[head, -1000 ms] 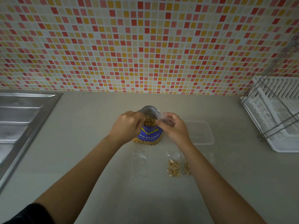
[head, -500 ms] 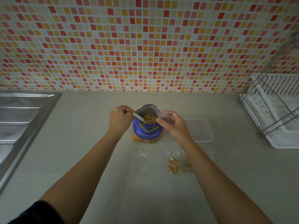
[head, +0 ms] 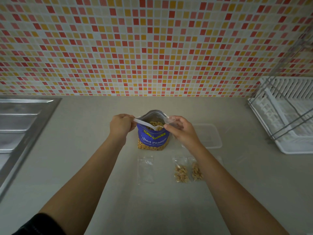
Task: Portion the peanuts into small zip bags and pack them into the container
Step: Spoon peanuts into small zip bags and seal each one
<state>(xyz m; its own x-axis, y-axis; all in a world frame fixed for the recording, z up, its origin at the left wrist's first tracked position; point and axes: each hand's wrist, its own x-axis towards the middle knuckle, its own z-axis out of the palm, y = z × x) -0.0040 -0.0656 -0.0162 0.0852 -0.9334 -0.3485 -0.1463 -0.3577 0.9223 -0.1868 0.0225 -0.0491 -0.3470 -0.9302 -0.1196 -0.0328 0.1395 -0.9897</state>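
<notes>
A blue peanut bag stands open on the counter, peanuts showing at its mouth. My left hand grips a white plastic spoon whose bowl carries peanuts over the bag's mouth. My right hand pinches a small clear zip bag open beside the spoon's tip. In front lie an empty zip bag and two filled zip bags, the second partly under my right forearm. A clear plastic container sits right of the peanut bag.
A steel sink drainboard takes up the left side. A white dish rack with a wire frame stands at the right. A mosaic-tiled wall backs the beige counter.
My left hand has drawn back to the left, lifting the spoon with peanuts out of the bag toward the small zip bag in my right hand.
</notes>
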